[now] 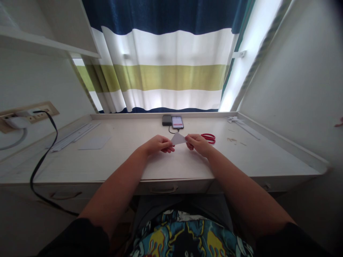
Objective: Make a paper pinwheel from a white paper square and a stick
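Note:
A small folded piece of white paper (pixel 178 139), roughly triangular, is held up between my two hands over the middle of the desk. My left hand (pixel 160 144) pinches its left corner between thumb and finger. On the other side my right hand (pixel 197 143) grips the right corner, fingers curled in. Just behind my right hand lies a pair of scissors with red handles (pixel 208 138); its blades are hidden. A phone (pixel 177 122) with a lit screen lies beyond the paper, beside a dark box-shaped device (pixel 167 120).
Paper strips (pixel 72 137) and a white sheet (pixel 94 142) lie on the left of the white desk (pixel 171 167). More strips (pixel 245 127) and small scraps (pixel 235 141) are at the right. A black cable (pixel 40 160) hangs from the wall socket (pixel 40 111).

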### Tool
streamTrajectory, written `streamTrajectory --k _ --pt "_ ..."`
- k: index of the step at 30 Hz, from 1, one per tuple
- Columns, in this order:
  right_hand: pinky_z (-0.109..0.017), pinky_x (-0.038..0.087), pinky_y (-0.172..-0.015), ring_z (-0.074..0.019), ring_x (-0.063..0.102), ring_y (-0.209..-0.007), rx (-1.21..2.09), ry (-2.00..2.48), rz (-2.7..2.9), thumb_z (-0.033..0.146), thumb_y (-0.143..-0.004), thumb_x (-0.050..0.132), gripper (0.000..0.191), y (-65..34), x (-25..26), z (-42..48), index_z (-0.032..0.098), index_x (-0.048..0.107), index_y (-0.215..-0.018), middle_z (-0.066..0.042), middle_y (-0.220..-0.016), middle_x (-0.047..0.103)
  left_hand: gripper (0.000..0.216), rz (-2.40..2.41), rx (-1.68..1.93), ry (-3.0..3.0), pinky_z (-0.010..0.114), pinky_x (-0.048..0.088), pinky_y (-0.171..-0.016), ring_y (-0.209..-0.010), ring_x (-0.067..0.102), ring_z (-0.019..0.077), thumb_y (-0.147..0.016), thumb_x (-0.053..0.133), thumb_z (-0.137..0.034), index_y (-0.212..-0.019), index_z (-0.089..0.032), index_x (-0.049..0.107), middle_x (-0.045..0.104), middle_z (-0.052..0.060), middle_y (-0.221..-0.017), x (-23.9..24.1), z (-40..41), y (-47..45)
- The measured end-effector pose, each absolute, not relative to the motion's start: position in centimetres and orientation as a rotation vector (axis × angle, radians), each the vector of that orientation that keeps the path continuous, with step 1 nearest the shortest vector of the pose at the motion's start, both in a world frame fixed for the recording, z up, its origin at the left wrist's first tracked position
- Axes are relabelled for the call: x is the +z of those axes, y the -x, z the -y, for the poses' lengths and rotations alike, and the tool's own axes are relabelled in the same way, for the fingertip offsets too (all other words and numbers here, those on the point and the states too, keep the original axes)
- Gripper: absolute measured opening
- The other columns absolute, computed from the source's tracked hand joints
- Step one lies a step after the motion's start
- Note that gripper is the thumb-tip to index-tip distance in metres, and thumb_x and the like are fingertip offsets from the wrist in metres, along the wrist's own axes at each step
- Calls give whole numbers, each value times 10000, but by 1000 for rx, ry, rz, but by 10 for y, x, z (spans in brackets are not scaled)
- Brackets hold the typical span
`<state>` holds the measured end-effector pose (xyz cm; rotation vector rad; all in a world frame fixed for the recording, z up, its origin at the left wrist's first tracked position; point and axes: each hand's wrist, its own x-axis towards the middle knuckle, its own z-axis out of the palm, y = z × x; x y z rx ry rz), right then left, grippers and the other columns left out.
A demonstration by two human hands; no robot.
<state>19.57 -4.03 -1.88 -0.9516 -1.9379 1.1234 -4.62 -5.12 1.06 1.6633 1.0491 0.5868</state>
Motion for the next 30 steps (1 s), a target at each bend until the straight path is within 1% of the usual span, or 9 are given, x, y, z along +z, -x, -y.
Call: streamTrajectory --k 3,7,10,21,23,28,30 --pt "-361 541 -751 -170 629 -867 1142 942 1905 361 -929 538 294 -196 -17 41 140 584 -1117 -68 -1054 627 340 -1065 574 -1672 240 490 -620 -647 644 127 -789 653 -444 -825 -108 695 736 98 -768 11 50 48" --pt "-370 539 -764 -176 628 -884 1164 949 1874 362 -927 540 299 -197 -17 40 141 582 -1124 -70 -1068 625 347 -1066 587 -1702 212 422 -520 -497 551 92 -793 640 -448 -705 -113 666 669 47 -580 12 49 52" --pt "-370 539 -764 -176 628 -883 1178 955 1861 363 -927 541 300 -198 -17 39 140 583 -1123 -70 -1066 625 348 -1046 608 -1720 206 392 -503 -472 510 83 -801 625 -446 -683 -119 649 631 25 -535 14 50 54" --pt "-353 543 -736 -165 629 -851 1256 896 1884 365 -929 538 296 -197 -21 38 138 583 -1114 -66 -1041 629 384 -982 668 -1748 220 356 -513 -474 449 83 -768 622 -493 -679 -121 640 561 2 -519 19 57 58" --pt "-352 543 -735 -165 629 -848 1276 889 1886 365 -930 537 297 -196 -21 39 138 582 -1115 -65 -1039 628 396 -976 691 -1749 224 353 -514 -489 432 83 -752 629 -505 -703 -113 662 561 6 -554 18 57 57" --pt "-346 544 -726 -162 630 -839 1336 907 1914 364 -929 538 293 -191 -20 45 137 585 -1108 -64 -1031 630 410 -1035 847 -1720 249 421 -606 -630 497 119 -755 609 -512 -894 -134 684 596 30 -726 15 53 51" --pt "-346 544 -727 -162 630 -841 1351 922 1930 364 -929 539 293 -189 -19 48 138 585 -1109 -64 -1033 630 370 -1076 905 -1707 252 420 -607 -640 499 124 -725 647 -477 -868 -137 677 596 30 -729 14 52 48"
